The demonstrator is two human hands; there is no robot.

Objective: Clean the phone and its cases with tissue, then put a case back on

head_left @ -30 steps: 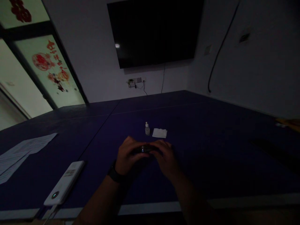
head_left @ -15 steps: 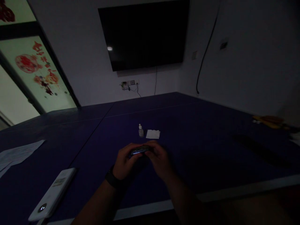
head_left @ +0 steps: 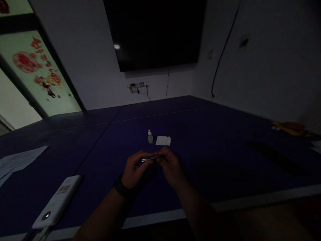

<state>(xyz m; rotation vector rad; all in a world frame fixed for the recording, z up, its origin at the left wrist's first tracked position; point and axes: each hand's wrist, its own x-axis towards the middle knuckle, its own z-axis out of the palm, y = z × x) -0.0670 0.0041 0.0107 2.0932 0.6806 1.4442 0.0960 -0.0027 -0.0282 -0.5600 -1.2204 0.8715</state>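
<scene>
Both my hands are closed round the ends of a thin dark object with a shiny edge, held nearly level above the table. Its kind is hard to make out in the dim light. My left hand, with a dark watch on the wrist, grips the left end. On the other end are the fingers and thumb of my right hand. Just beyond my hands stands a small clear dropper bottle with a white top. Beside it, to the right, lies a folded white cloth or tissue.
A white power bank-like device with a cable lies at the near left of the purple table. Paper sheets are further left. A long dark flat thing and a yellow item lie at the right.
The object's top face shows less now, so it is seen more edge-on. Both hands keep hold of it. The view has tipped slightly downward.
</scene>
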